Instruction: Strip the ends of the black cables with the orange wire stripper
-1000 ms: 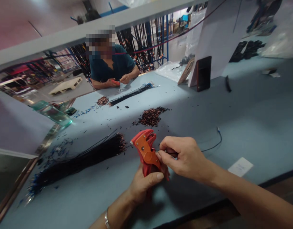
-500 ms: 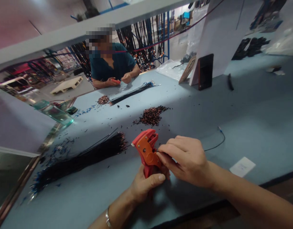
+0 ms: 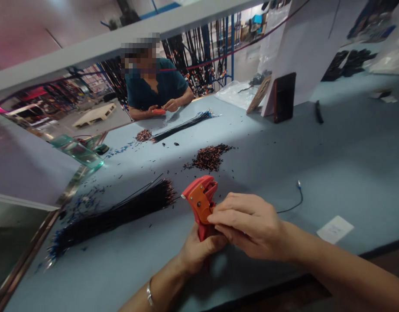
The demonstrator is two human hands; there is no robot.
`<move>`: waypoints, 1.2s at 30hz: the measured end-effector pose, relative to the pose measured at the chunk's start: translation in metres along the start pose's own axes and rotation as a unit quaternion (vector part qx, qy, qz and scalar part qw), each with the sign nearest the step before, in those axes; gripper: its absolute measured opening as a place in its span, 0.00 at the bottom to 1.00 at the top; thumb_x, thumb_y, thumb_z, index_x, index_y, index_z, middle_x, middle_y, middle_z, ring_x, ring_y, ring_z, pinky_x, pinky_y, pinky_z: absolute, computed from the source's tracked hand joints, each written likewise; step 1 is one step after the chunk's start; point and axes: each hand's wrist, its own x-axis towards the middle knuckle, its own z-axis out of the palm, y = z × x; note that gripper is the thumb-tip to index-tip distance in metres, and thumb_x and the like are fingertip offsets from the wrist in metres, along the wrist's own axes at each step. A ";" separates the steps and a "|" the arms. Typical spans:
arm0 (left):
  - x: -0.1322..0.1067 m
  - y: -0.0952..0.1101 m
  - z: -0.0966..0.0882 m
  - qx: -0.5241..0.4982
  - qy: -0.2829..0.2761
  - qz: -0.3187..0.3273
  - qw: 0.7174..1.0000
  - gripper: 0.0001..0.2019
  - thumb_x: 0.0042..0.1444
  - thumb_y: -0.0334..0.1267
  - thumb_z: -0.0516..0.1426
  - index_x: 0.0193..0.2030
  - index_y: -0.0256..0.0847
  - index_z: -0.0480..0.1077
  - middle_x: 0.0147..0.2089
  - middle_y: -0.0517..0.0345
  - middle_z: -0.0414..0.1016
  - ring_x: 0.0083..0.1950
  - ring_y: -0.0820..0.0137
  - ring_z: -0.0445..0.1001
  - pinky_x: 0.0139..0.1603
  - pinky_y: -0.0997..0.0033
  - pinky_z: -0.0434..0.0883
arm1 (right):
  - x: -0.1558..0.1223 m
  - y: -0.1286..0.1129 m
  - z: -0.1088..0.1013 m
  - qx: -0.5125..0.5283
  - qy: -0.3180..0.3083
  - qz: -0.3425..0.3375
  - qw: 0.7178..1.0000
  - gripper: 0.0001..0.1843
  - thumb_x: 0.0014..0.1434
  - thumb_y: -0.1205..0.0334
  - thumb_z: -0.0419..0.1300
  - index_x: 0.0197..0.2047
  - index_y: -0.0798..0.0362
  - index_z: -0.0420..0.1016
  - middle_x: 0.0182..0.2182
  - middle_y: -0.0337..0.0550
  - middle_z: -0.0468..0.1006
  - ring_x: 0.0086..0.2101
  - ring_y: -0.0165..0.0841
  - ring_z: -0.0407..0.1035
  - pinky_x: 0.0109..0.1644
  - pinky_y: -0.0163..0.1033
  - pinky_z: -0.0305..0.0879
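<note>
My left hand (image 3: 197, 250) is closed around the handles of a red and orange wire stripper (image 3: 201, 203), jaws upward. My right hand (image 3: 248, 223) pinches a thin black wire (image 3: 300, 200) close by the stripper's side, fingertips against its orange part. The wire trails out past the right wrist and ends in a blue and silver terminal. Its near end is hidden by the fingers. To the left lies a thick bundle of black wires (image 3: 118, 217), copper-tipped at one end and blue at the other.
Beyond the stripper lies a heap of black and copper-coloured scraps (image 3: 210, 157). A white card (image 3: 335, 229) rests at right, and a phone (image 3: 284, 97) stands against a white post. Across the table, a person (image 3: 157, 89) holds a red tool beside another wire bundle (image 3: 183, 126).
My right hand has come down slightly along the stripper's side, its fingers now covering the wire's near end. The trailing terminal end has shifted and points more upward. The whole view has moved a little.
</note>
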 end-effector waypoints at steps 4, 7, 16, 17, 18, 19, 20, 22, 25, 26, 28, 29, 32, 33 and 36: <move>0.002 -0.002 -0.001 -0.015 -0.018 0.015 1.000 0.12 0.50 0.43 0.64 0.35 0.36 0.72 0.33 0.55 0.72 0.36 0.67 0.70 0.42 0.66 0.69 | -0.002 0.002 -0.003 0.035 0.031 -0.004 0.999 0.13 0.63 0.74 0.54 0.49 0.59 0.74 0.35 0.49 0.81 0.36 0.31 0.75 0.38 0.36 0.73; 0.004 -0.002 -0.001 -0.044 -0.034 0.019 0.998 0.13 0.50 0.43 0.64 0.35 0.36 0.71 0.32 0.55 0.70 0.36 0.67 0.70 0.41 0.65 0.69 | -0.002 0.002 -0.006 0.006 0.062 0.044 0.997 0.13 0.62 0.75 0.56 0.47 0.56 0.77 0.35 0.48 0.81 0.35 0.30 0.74 0.36 0.35 0.72; 0.003 -0.004 -0.002 -0.038 -0.050 0.042 0.997 0.12 0.52 0.41 0.62 0.39 0.37 0.69 0.32 0.57 0.69 0.35 0.68 0.69 0.38 0.66 0.67 | 0.001 0.006 -0.002 -0.068 0.087 0.063 0.992 0.08 0.62 0.74 0.59 0.43 0.57 0.77 0.33 0.45 0.82 0.33 0.30 0.75 0.39 0.39 0.68; 0.003 -0.003 -0.002 -0.026 -0.050 0.041 0.998 0.11 0.52 0.41 0.62 0.38 0.36 0.70 0.32 0.56 0.69 0.35 0.68 0.69 0.38 0.67 0.66 | 0.001 0.007 -0.001 -0.070 0.083 0.063 0.992 0.08 0.62 0.74 0.59 0.43 0.57 0.77 0.33 0.44 0.82 0.33 0.30 0.75 0.39 0.39 0.68; 0.003 -0.003 -0.003 -0.017 -0.050 0.039 0.998 0.11 0.53 0.41 0.62 0.38 0.36 0.70 0.32 0.56 0.69 0.35 0.68 0.69 0.39 0.67 0.66 | 0.001 0.007 0.000 -0.072 0.078 0.060 0.993 0.08 0.63 0.73 0.58 0.42 0.57 0.77 0.33 0.44 0.82 0.33 0.30 0.75 0.39 0.39 0.68; 0.003 -0.003 -0.003 -0.012 -0.049 0.037 0.998 0.11 0.53 0.41 0.62 0.37 0.36 0.70 0.32 0.56 0.69 0.36 0.68 0.69 0.39 0.67 0.66 | 0.001 0.007 0.000 -0.073 0.072 0.057 0.993 0.08 0.63 0.73 0.58 0.42 0.57 0.77 0.33 0.44 0.82 0.32 0.29 0.75 0.39 0.39 0.67; 0.003 -0.003 -0.004 -0.009 -0.048 0.034 0.998 0.11 0.53 0.41 0.62 0.37 0.36 0.70 0.32 0.56 0.69 0.36 0.68 0.69 0.39 0.67 0.66 | 0.001 0.007 0.000 -0.073 0.068 0.053 0.994 0.08 0.63 0.73 0.57 0.41 0.57 0.77 0.32 0.43 0.82 0.32 0.29 0.74 0.38 0.39 0.67; 0.002 -0.004 -0.005 -0.004 -0.048 0.032 0.998 0.11 0.53 0.42 0.61 0.36 0.36 0.70 0.32 0.56 0.69 0.35 0.68 0.69 0.39 0.67 0.65 | 0.001 0.006 0.001 -0.076 0.060 0.057 0.994 0.09 0.64 0.72 0.56 0.40 0.56 0.79 0.32 0.44 0.81 0.31 0.29 0.73 0.37 0.38 0.66; 0.002 -0.006 -0.005 -0.002 -0.045 0.034 0.998 0.11 0.53 0.42 0.62 0.36 0.36 0.70 0.32 0.56 0.70 0.35 0.68 0.68 0.38 0.68 0.65 | -0.001 0.005 0.002 -0.084 0.055 0.068 0.993 0.11 0.64 0.72 0.55 0.39 0.55 0.80 0.33 0.45 0.80 0.31 0.29 0.71 0.36 0.38 0.67; 0.002 -0.006 -0.005 -0.004 -0.042 0.035 0.998 0.11 0.53 0.43 0.62 0.36 0.36 0.70 0.31 0.56 0.69 0.35 0.68 0.68 0.38 0.67 0.65 | -0.002 0.005 0.003 -0.087 0.055 0.066 0.992 0.12 0.64 0.72 0.55 0.39 0.55 0.80 0.33 0.45 0.80 0.31 0.29 0.71 0.36 0.38 0.67; 0.002 -0.006 -0.005 -0.005 -0.037 0.034 0.999 0.12 0.52 0.43 0.62 0.36 0.36 0.70 0.31 0.56 0.69 0.35 0.68 0.68 0.38 0.67 0.66 | -0.003 0.006 0.005 -0.091 0.060 0.051 0.993 0.11 0.63 0.73 0.55 0.39 0.55 0.79 0.34 0.46 0.80 0.31 0.30 0.72 0.36 0.38 0.67; 0.002 -0.006 -0.004 -0.004 -0.035 0.035 0.999 0.12 0.52 0.44 0.62 0.36 0.36 0.70 0.31 0.56 0.69 0.35 0.67 0.68 0.38 0.67 0.66 | -0.004 0.007 0.005 -0.093 0.062 0.041 0.993 0.10 0.63 0.73 0.55 0.40 0.56 0.79 0.34 0.47 0.81 0.32 0.30 0.72 0.36 0.38 0.67; 0.003 -0.004 -0.002 0.005 -0.032 0.040 0.999 0.13 0.52 0.44 0.62 0.35 0.35 0.70 0.31 0.55 0.70 0.34 0.67 0.69 0.38 0.66 0.67 | -0.005 0.007 0.006 -0.096 0.066 0.024 0.993 0.10 0.63 0.73 0.56 0.42 0.56 0.78 0.34 0.47 0.81 0.32 0.30 0.73 0.36 0.39 0.67; 0.003 -0.004 -0.002 0.006 -0.031 0.041 0.999 0.13 0.52 0.44 0.62 0.35 0.35 0.70 0.30 0.55 0.70 0.33 0.67 0.69 0.37 0.66 0.67 | -0.005 0.006 0.005 -0.098 0.066 0.031 0.993 0.10 0.63 0.72 0.55 0.41 0.56 0.78 0.34 0.47 0.81 0.31 0.30 0.73 0.36 0.39 0.67; 0.002 -0.004 -0.002 0.009 -0.026 0.040 0.999 0.13 0.53 0.44 0.62 0.35 0.35 0.70 0.31 0.55 0.70 0.33 0.68 0.69 0.37 0.67 0.67 | -0.005 0.005 0.005 -0.094 0.059 0.073 0.991 0.11 0.63 0.72 0.56 0.40 0.55 0.79 0.33 0.45 0.80 0.30 0.29 0.70 0.33 0.36 0.67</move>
